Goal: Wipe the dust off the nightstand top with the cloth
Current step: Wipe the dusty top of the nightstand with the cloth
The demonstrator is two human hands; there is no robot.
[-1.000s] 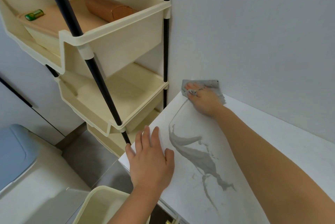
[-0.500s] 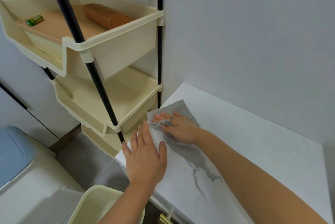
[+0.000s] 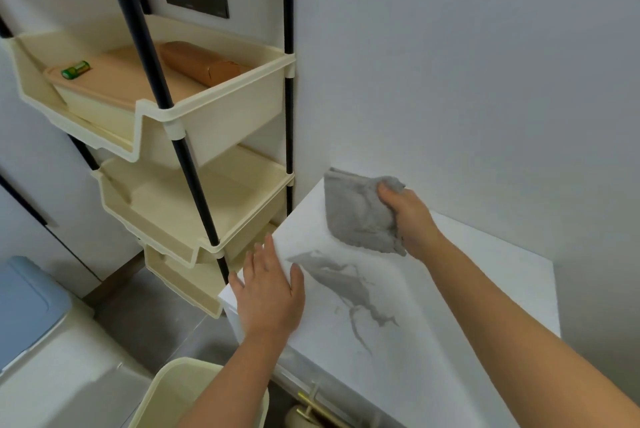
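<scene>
Since half a second ago my right hand (image 3: 410, 216) has gone from the near-left edge toward the back left corner and lifted the cloth (image 3: 358, 214), now bunched in a closed grip, hanging over the nightstand top (image 3: 478, 289). Wall close behind, open white surface to the right. Left hand (image 3: 268, 292) stays flat, fingers spread, holding nothing, on the near-left edge. Grey marble veining (image 3: 349, 284) lies between both hands. Cream shelf rack (image 3: 194, 185) stands just beside the left edge.
</scene>
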